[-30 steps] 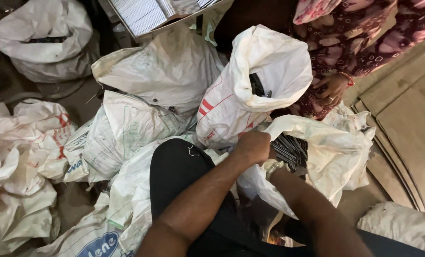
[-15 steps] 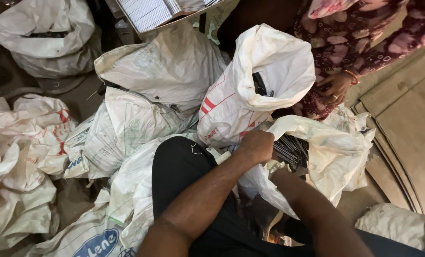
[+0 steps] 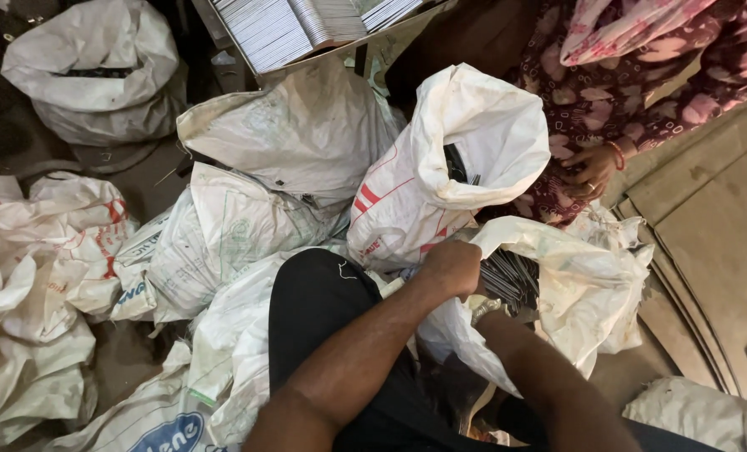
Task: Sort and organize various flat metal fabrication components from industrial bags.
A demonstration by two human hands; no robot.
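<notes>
Sacks are piled all over the floor, white and crumpled, some tied up full and some lying flat.

An open sack (image 3: 591, 285) is held right in front of the person, just past the black-clad knee (image 3: 323, 310). The left hand (image 3: 453, 266) is closed into a fist at the near edge of this sack's mouth. It looks clamped on the cloth or on the things inside, but which one cannot be told. The right hand (image 3: 484, 311) is mostly hidden under the left arm and the sack's edge, so it cannot be told if it is open or closed. Only a shiny band at the wrist is seen.

Inside the open sack a bunch of thin dark rods (image 3: 512, 276) is seen, lying close together just beside the left hand. The sack looks only partly filled.

Behind it, a taller sack with red stripes (image 3: 440, 167) stands upright with its mouth open. Dark things are seen in there too. It looks fuller.

At the far right, another person's hand (image 3: 587, 167) with a red bangle is resting against a flowery dress (image 3: 641, 92). At the far edge of the pile, a box of stacked flat sheets (image 3: 306, 25) is seen.

Judged from this, some sacks are done, and the one in hand is not yet finished.
</notes>
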